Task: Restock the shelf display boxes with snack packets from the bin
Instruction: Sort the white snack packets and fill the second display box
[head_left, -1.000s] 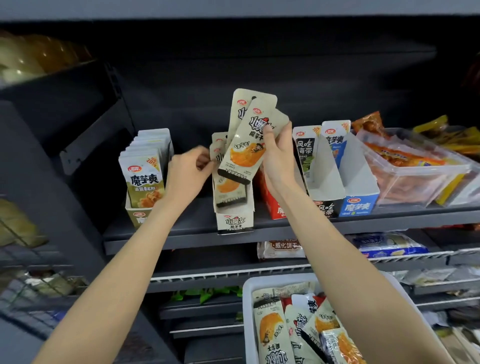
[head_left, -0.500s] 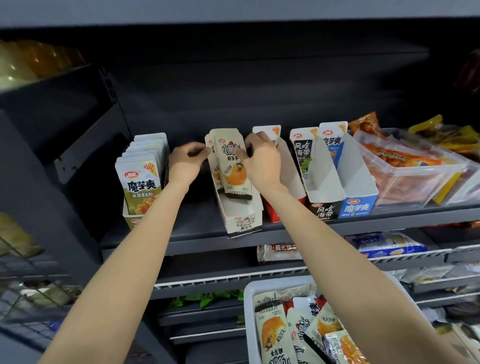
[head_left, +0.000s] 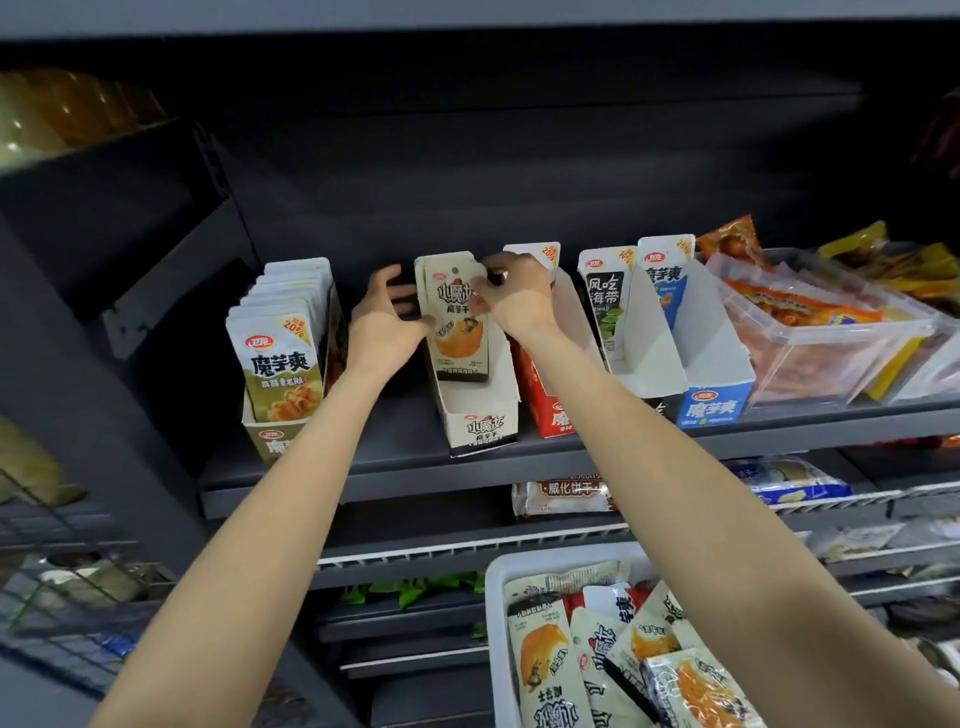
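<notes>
Both hands, left (head_left: 382, 327) and right (head_left: 519, 299), are pinching upright packets (head_left: 457, 317) (fingers curled) inside the box (head_left: 480, 421).

Both hands (head_left: 447, 317) on packets (head_left: 457, 322) in display box (head_left: 480, 415)

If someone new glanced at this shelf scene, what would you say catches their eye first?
Most likely the two bare arms reaching up to the middle of the shelf, where the left hand and right hand handle cream snack packets standing in an open white display box. Next, the full box of green packets to the left, and the white bin of loose packets at the bottom right.
</notes>
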